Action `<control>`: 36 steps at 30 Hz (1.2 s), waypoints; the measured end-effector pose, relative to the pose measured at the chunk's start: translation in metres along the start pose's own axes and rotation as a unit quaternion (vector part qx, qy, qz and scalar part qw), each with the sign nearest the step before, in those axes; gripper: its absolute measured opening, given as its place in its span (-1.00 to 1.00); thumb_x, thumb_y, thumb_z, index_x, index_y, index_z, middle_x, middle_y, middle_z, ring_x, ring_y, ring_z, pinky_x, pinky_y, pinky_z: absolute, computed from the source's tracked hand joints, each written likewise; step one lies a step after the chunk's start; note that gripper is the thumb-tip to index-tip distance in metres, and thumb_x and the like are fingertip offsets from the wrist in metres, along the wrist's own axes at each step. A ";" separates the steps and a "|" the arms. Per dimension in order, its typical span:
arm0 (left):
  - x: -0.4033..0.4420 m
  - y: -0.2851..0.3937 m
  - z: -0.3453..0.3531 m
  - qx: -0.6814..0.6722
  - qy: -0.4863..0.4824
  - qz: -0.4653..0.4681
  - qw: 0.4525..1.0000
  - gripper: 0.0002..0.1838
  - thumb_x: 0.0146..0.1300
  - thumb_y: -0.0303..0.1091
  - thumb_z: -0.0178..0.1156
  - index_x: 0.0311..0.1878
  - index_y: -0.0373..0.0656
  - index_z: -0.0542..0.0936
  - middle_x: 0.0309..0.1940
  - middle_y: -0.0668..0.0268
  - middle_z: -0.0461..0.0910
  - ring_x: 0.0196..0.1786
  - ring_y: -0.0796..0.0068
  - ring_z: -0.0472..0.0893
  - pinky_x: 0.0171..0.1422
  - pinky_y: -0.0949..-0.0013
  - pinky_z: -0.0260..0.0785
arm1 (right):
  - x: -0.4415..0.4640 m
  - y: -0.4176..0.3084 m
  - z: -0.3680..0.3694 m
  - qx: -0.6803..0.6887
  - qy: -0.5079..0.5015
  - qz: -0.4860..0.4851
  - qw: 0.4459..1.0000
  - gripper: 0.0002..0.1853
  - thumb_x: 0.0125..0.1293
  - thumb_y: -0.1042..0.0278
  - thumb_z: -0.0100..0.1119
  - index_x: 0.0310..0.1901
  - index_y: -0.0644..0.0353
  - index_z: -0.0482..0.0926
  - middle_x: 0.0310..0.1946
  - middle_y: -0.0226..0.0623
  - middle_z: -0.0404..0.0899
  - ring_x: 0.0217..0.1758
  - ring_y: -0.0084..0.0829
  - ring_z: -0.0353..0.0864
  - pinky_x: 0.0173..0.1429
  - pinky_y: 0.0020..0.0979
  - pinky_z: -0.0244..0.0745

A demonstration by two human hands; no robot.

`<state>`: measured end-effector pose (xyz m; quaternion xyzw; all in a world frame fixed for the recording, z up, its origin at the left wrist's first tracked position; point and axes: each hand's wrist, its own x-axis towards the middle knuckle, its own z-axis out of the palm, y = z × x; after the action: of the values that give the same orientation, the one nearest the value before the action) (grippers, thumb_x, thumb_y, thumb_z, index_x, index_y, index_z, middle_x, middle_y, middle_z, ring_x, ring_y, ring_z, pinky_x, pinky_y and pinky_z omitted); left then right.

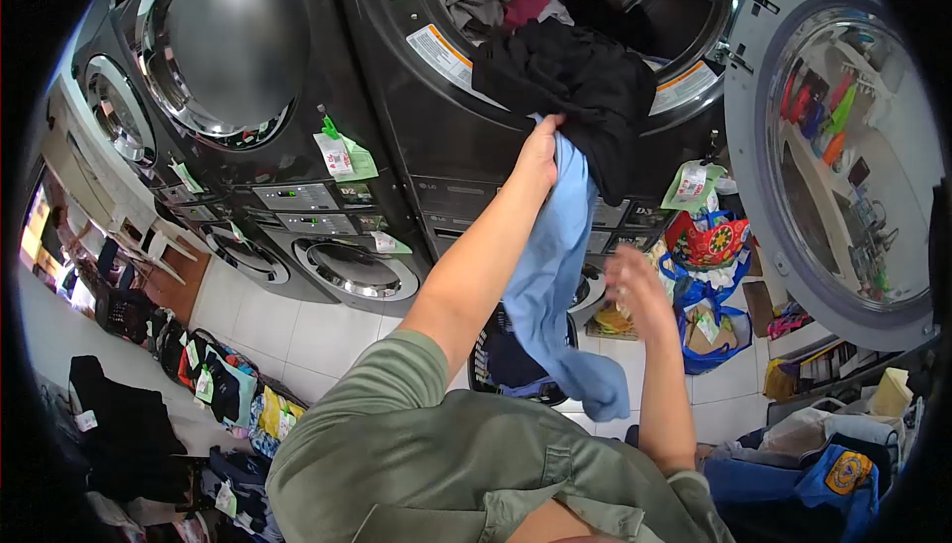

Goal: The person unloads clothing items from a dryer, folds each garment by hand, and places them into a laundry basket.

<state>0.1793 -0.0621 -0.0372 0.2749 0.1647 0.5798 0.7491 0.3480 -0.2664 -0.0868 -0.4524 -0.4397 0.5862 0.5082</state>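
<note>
Long light-blue cloth being clutched near its top by left hand, hanging above dark laundry basket. Black garment draping over open dryer's rim beside it. Right hand being held loosely open, blurred, gripping nothing.

Light-blue cloth, matt; floor tiles smooth, glossy.

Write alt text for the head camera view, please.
A person's left hand holds a long light blue cloth before an open front-loading machine. The right hand, blurred, is beside it, empty. Black clothing spills over the machine's opening, and a dark laundry basket stands below.
</note>
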 end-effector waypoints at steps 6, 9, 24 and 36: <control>0.002 0.026 0.005 0.024 0.006 0.209 0.978 -0.50 0.14 -0.16 0.12 0.07 -0.29 0.36 0.07 0.22 0.40 0.07 0.32 0.41 0.26 0.27 0.14 | 0.142 -0.033 0.029 0.130 0.047 -0.034 0.990 -0.31 0.16 -0.12 -0.01 0.26 -0.01 0.09 0.18 -0.20 0.21 0.24 -0.17 0.15 0.12 0.07 0.15; -0.017 0.045 0.000 -0.006 0.053 0.219 0.974 -0.63 0.11 -0.37 0.02 -0.01 -0.32 0.40 -0.02 0.19 0.46 0.02 0.30 0.44 0.21 0.24 0.19 | 0.155 -0.036 0.051 0.277 0.060 0.025 0.959 -0.28 0.16 -0.27 -0.13 0.27 -0.04 0.09 0.24 -0.23 0.16 0.29 -0.18 0.09 0.18 0.11 0.07; -0.238 0.086 -0.032 -0.046 0.128 0.029 0.990 -0.53 0.18 -0.05 0.00 0.09 -0.09 0.42 0.05 0.30 0.44 0.10 0.34 0.40 0.23 0.20 0.17 | 0.146 -0.075 0.129 0.274 -0.135 0.069 0.950 -0.63 0.17 0.32 0.02 0.03 0.20 0.34 -0.06 -0.25 0.43 -0.01 -0.34 0.43 0.10 -0.30 0.37; -0.272 0.111 -0.078 0.068 0.177 0.042 0.981 -0.55 0.07 -0.14 0.09 0.05 -0.08 0.44 -0.04 0.29 0.49 -0.01 0.32 0.45 0.11 0.21 0.26 | 0.251 -0.231 0.128 -0.298 -0.040 -0.475 0.827 -0.46 0.13 0.06 0.11 0.09 0.21 0.37 0.01 -0.27 0.43 0.13 -0.38 0.34 0.12 -0.37 0.24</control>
<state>-0.0255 -0.2859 -0.0523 0.2253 0.3217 0.6376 0.6627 0.2503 -0.0021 0.1434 -0.2931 -0.7740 0.1301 0.5460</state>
